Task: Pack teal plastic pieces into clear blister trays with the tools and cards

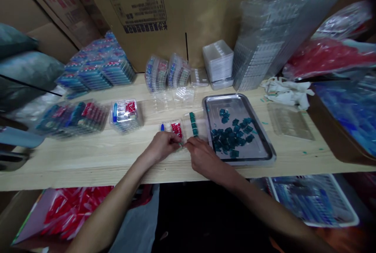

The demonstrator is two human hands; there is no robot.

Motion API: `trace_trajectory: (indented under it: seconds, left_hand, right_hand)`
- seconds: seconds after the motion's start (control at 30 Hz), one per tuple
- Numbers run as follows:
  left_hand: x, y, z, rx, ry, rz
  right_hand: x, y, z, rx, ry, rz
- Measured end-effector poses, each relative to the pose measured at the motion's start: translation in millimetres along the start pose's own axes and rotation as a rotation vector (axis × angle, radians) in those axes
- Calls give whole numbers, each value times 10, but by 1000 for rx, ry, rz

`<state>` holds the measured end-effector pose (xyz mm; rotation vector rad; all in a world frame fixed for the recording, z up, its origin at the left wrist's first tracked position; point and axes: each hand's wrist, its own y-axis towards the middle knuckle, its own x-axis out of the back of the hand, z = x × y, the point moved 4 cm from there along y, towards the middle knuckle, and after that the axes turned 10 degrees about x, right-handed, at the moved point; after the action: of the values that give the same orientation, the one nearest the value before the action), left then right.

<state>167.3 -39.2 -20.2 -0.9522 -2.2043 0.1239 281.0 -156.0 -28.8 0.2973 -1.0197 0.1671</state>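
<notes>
Dark clothing (pixel 211 217) is filling the near edge, both forearms reaching over it. The left hand (pixel 163 146) and right hand (pixel 204 158) are meeting, fingers bunched narrow (whether either is gripping the green scrap (pixel 180 144) there, cannot tell). Just beyond them, the red packet (pixel 176 129) is lying beside a blue piece (pixel 162 127); a green strip (pixel 193 123) is resting near the metal tray (pixel 258 148).

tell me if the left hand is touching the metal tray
Apart. The head view shows the left hand well to the left of the metal tray, with the right hand between them.
</notes>
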Motion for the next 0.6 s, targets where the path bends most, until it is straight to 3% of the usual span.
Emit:
trace_trajectory:
  seconds: [0.13, 0.37, 0.6]
  left_hand:
    - [-70, 49, -126, -149, 299, 58]
    - [-135, 47, -107, -290, 416, 43]
    - [-21, -58, 113, -325, 291, -191]
  right_hand:
    - [-61, -5, -7, -19, -16, 17]
    - [-71, -29, -7, 5, -18, 28]
    - [-55, -48, -35, -13, -5, 11]
